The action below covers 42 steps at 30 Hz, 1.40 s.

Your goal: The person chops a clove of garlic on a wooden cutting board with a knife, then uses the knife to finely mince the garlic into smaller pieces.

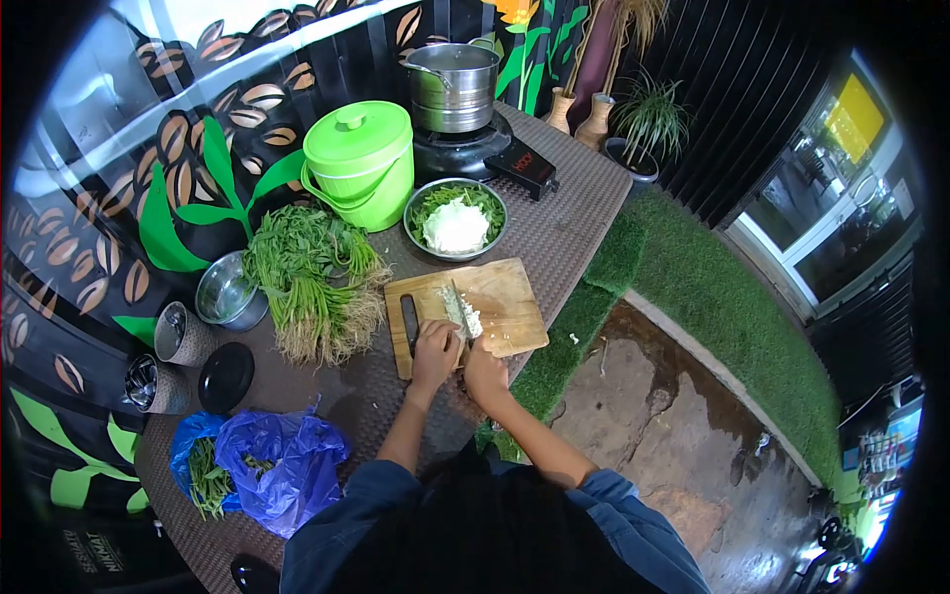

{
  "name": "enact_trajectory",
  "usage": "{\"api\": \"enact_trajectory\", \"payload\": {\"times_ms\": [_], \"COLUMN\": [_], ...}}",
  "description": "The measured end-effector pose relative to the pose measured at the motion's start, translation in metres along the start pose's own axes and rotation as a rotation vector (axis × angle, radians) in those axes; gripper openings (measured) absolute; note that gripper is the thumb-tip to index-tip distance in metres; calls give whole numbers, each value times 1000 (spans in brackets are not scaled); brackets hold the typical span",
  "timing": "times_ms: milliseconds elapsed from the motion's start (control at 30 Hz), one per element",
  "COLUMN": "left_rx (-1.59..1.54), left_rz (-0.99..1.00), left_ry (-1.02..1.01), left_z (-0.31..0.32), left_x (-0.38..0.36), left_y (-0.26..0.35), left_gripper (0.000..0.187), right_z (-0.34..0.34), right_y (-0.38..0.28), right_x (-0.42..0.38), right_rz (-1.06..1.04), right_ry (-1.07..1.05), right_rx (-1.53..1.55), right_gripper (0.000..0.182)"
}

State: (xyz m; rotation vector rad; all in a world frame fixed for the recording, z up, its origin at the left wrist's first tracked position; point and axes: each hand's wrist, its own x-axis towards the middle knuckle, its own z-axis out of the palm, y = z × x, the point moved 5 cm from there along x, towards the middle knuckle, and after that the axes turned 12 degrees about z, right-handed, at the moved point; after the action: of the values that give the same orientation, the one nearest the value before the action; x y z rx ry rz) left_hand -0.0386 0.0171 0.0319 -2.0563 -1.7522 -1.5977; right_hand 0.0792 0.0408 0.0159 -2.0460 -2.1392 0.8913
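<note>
Step in hand: we judge this to be chopping, our two hands working a pale vegetable on the wooden cutting board (pixel 495 302) at the centre of the frame.
Left hand (pixel 435 348): our grip here looks curled down on the near end of the pale vegetable (pixel 461 315), pinning it to the board; the fingertips are too small to read exactly.
Right hand (pixel 482 368): closed, just beside the left, at the board's lower edge; we cannot tell whether it is wrapped round a knife handle, as no blade shows clearly.
Dark object (pixel 409 325): a long dark thing lies on the board's left side, apart from both hands; possibly a knife.
Where the vegetable is: on the board, a whitish-green strip running up from our hands toward the board's middle.
Metal bowl (pixel 456 220): just above the board, holding chopped greens and a white heap.
Leafy bunch (pixel 315 277): rooted greens, left of the board on the tabletop (pixel 564 213).
Also about: green lidded bucket (pixel 360 163) upper centre; steel pot (pixel 453 84) on a stove above it; blue plastic bag (pixel 267 460) lower left.
Next move, as we judge: even cuts, left fingers tucked back from the edge.
</note>
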Motion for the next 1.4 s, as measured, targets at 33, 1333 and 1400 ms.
{"api": "enact_trajectory", "payload": {"times_ms": [33, 1333, 1400], "left_rx": [3, -8, -304], "left_rz": [-2, -30, -224], "left_ry": [2, 15, 99], "left_z": [1, -6, 1], "left_x": [0, -7, -13], "left_y": [-1, -13, -24], "left_gripper": [10, 12, 15], "right_z": [-3, -4, 8], "right_y": [-3, -4, 0], "right_x": [5, -6, -5], "right_rz": [-32, -124, -62], "right_ry": [35, 42, 117], "right_rx": [-20, -116, -85], "right_gripper": [30, 31, 32]}}
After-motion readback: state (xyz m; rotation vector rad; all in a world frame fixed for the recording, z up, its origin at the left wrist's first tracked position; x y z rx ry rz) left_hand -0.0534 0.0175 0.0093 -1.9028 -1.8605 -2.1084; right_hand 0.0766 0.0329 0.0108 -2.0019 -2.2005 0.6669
